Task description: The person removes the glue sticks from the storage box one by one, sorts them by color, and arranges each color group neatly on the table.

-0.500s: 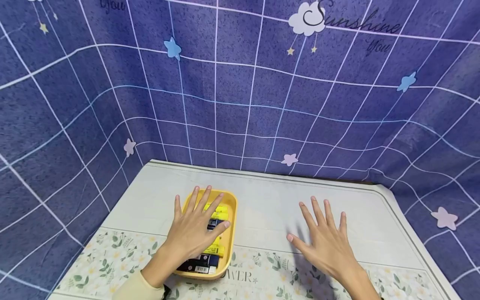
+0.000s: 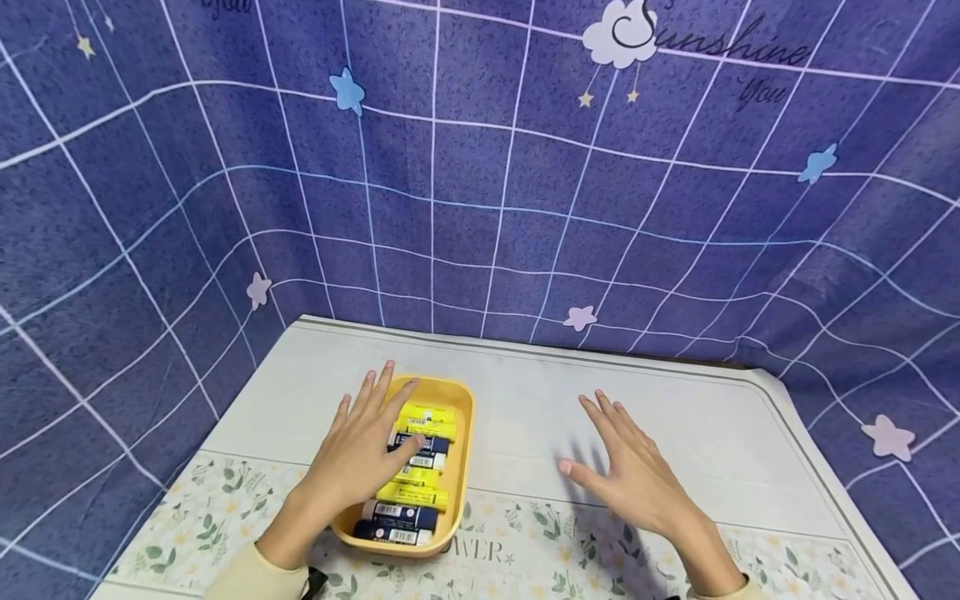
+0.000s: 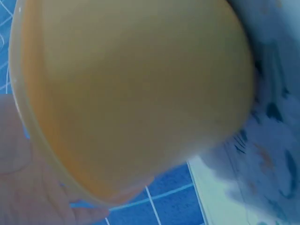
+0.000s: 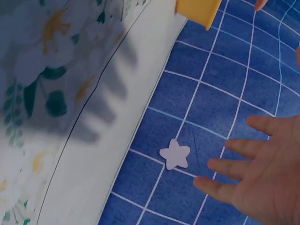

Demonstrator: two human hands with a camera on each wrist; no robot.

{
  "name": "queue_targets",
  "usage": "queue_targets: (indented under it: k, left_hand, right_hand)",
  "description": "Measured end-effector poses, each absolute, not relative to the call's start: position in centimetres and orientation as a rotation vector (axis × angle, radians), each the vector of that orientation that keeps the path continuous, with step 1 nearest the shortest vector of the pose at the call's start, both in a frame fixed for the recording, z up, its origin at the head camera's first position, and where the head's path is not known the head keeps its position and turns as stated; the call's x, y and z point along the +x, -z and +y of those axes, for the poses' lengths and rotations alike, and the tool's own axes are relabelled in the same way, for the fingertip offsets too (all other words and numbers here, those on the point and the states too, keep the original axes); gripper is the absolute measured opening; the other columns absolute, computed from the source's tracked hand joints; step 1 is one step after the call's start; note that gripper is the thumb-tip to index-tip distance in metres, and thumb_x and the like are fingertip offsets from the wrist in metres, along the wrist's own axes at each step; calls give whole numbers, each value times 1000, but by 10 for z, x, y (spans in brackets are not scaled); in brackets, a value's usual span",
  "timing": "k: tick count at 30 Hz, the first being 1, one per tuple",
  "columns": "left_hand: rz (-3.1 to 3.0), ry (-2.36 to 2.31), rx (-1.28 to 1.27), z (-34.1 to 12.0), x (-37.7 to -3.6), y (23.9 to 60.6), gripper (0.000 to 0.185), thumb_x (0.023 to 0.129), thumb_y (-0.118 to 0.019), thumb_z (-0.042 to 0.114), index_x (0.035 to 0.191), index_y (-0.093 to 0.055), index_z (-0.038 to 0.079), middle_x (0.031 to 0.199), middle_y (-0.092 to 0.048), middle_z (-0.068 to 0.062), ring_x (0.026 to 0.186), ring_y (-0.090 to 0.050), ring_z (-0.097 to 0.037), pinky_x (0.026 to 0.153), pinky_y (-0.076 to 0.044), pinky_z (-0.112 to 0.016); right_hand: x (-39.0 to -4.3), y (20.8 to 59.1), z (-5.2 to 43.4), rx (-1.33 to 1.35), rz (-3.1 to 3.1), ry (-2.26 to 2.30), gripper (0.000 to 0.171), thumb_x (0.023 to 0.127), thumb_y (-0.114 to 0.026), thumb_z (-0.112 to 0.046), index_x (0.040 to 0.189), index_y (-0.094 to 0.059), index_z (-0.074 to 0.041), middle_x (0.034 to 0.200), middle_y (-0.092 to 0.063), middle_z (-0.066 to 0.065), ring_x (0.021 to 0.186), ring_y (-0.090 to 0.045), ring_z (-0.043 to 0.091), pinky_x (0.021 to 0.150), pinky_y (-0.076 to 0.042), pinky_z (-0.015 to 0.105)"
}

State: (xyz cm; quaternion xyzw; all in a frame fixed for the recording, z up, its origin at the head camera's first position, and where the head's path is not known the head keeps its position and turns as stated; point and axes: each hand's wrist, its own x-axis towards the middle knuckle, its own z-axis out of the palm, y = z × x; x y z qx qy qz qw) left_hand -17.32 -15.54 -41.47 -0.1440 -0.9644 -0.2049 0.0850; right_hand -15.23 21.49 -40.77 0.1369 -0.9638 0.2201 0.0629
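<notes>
1. Left hand (image 2: 358, 460): bare, no rings or glove seen.
2. Right hand (image 2: 628, 473): bare, no rings or glove seen.
3. Left sleeve (image 2: 251, 577): pale cream fabric, ends at the wrist.
4. Dark band (image 2: 311, 582) beside left cuff; nature unclear.

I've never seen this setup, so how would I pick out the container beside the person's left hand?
On the pale floral tablecloth before the blue grid backdrop, look left of centre. The yellow tray under the left hand is the only container, filled with yellow and dark blue sticks.
</notes>
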Motion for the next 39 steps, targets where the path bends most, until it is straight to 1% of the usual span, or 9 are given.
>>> queue_targets:
  k: [4, 9, 16, 20, 23, 26, 29, 33, 39]
  left_hand:
    - [-2870, 639, -369, -166, -175, 418, 76, 98, -62, 43, 164, -32, 22, 176, 1, -7, 161, -4, -42, 124, -13, -70]
    - [-2872, 750, -304, -181, -177, 422, 72, 99, -61, 38, 163, -34, 21, 176, 3, -7, 159, -7, -48, 119, -19, -75]
    - [-2922, 922, -216, -196, -182, 430, 62, 101, -56, 24, 159, -40, 11, 174, -15, -17, 143, -43, -54, 105, -41, -74]
    - [-2976, 969, -152, -202, -186, 436, 53, 100, -55, 21, 151, -51, 9, 143, -60, -27, 97, -73, -38, 76, -61, -48]
    - [-3004, 1011, -126, -204, -188, 439, 51, 99, -57, 19, 149, -55, 11, 115, -72, -25, 64, -59, -20, 55, -50, -32]
    - [-3015, 1028, -134, -208, -189, 440, 51, 98, -57, 18, 149, -55, 12, 126, -69, -25, 69, -56, -20, 58, -48, -30]
    - [-3002, 1016, -159, -211, -190, 441, 51, 98, -57, 16, 149, -55, 10, 146, -60, -23, 99, -69, -33, 72, -58, -37]
    - [-2993, 1011, -210, -214, -192, 440, 51, 99, -57, 15, 149, -53, 9, 146, -59, -24, 130, -60, -47, 88, -61, -45]
    - [-2991, 1069, -242, -215, -193, 440, 51, 98, -58, 14, 148, -52, 8, 144, -60, -28, 132, -58, -48, 75, -60, -33]
  right_hand:
    - [-158, 408, 212, 474, -2892, -857, 88, 93, -64, -62, 165, -24, -32, 173, -21, 10, 155, -25, 48, 109, -27, 82]
    - [-166, 407, 210, 616, -2785, -1229, 81, 94, -72, -42, 163, -31, -28, 169, -34, 10, 148, -42, 43, 112, -40, 68]
    - [-178, 402, 203, 703, -2644, -1531, 73, 94, -74, -24, 158, -40, -19, 162, -44, 11, 140, -53, 36, 110, -50, 40]
    - [-186, 403, 195, 709, -2600, -1752, 71, 95, -73, -21, 158, -41, -18, 158, -49, 14, 139, -53, 41, 110, -51, 37]
    - [-194, 404, 188, 677, -2563, -1971, 68, 95, -72, -19, 157, -42, -19, 155, -51, 16, 140, -50, 45, 107, -53, 36]
    - [-202, 406, 178, 639, -2528, -2134, 66, 95, -72, -17, 155, -44, -18, 154, -52, 17, 140, -50, 45, 104, -53, 32]
    - [-209, 408, 165, 630, -2521, -2197, 65, 94, -73, -17, 153, -46, -17, 151, -54, 16, 139, -51, 44, 102, -54, 31]
    - [-218, 411, 148, 656, -2535, -2225, 62, 93, -74, -15, 150, -51, -16, 148, -58, 17, 136, -54, 42, 101, -55, 32]
    - [-234, 417, 121, 727, -2547, -2282, 59, 93, -72, -7, 148, -51, -9, 146, -55, 30, 134, -56, 44, 101, -57, 31]
